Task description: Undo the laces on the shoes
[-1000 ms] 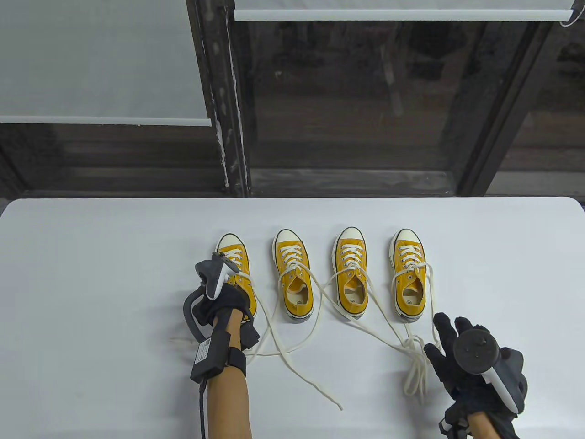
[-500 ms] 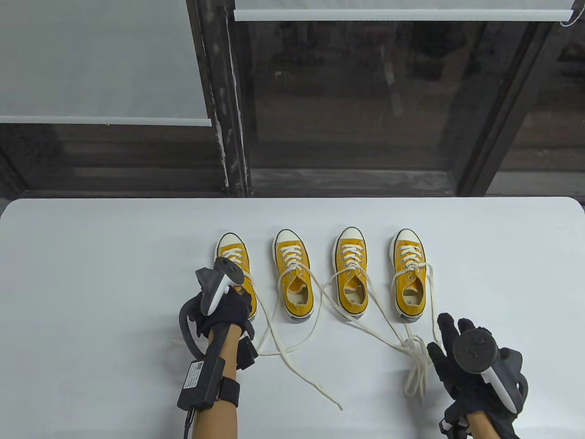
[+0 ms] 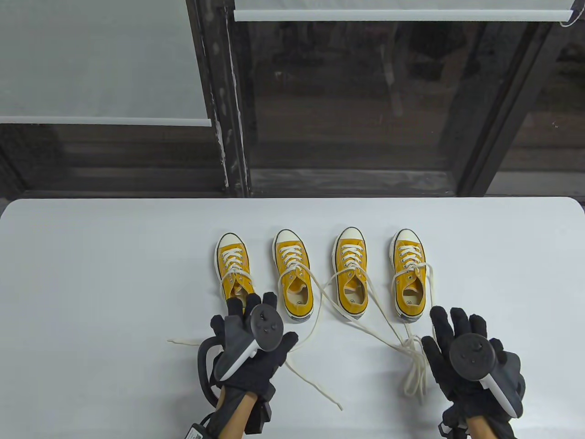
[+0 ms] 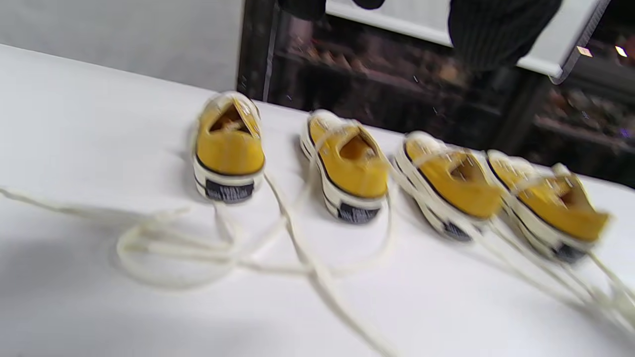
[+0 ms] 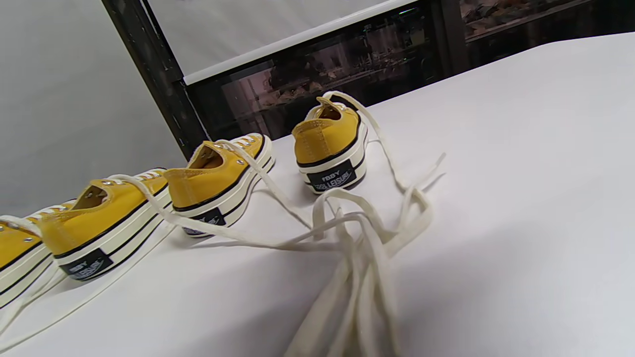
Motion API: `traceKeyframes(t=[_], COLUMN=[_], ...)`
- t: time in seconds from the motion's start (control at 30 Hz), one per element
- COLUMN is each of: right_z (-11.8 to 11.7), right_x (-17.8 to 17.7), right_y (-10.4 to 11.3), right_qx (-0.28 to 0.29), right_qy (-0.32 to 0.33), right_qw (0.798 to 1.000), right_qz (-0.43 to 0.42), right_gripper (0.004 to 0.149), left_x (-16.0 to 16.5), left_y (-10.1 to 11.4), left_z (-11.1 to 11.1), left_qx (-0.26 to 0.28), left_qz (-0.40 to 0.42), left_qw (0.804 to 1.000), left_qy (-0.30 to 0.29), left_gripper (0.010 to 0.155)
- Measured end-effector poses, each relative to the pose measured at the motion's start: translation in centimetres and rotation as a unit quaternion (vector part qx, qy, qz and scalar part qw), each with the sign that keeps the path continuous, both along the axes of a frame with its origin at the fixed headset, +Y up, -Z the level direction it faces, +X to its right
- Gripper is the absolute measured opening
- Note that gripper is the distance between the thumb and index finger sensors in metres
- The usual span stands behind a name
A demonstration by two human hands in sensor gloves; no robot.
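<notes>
Four yellow canvas sneakers stand in a row with their toes pointing away: the leftmost shoe (image 3: 233, 270) (image 4: 229, 148), second shoe (image 3: 295, 279), third shoe (image 3: 351, 274) and rightmost shoe (image 3: 409, 274) (image 5: 330, 144). Their cream laces (image 3: 320, 320) lie loose across the table. A tangle of lace ends (image 3: 413, 361) (image 5: 367, 233) lies near my right hand. My left hand (image 3: 256, 320) hovers palm down behind the leftmost shoe's heel, fingers spread, holding nothing. Over on the right, my right hand (image 3: 452, 329) is likewise spread and empty, beside the tangle.
The white table (image 3: 91, 274) ends at a rounded far edge, with a dark window frame (image 3: 228, 114) and roller blinds behind it. One lace end (image 3: 183, 341) trails left of my left hand. Another long lace (image 3: 320, 388) runs towards the near edge.
My left hand has come off the leftmost shoe, drawn back towards me and to the right, and spread its fingers. My right hand has edged slightly forward.
</notes>
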State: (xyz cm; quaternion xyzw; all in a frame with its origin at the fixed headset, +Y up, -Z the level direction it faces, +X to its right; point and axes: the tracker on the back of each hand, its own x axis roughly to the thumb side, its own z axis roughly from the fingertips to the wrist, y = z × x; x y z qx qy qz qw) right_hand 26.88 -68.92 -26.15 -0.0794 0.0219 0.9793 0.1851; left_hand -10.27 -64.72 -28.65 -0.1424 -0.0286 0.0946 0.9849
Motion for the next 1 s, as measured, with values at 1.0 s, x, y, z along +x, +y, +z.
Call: traceKeyframes(t=[1.0], right_z=[0.2], right_x=[-0.3], right_y=[0.0], right_qx=[0.015], right_qy=[0.008], right_qw=[1.0], right_qz=[0.021], right_gripper=[0.063], left_x=[0.9], left_y=[-2.5], left_z=[0.9], left_qx=[0.027], left_qz=[-0.012], left_qw=[1.0], left_qy=[-0.009], left_gripper=[0.086])
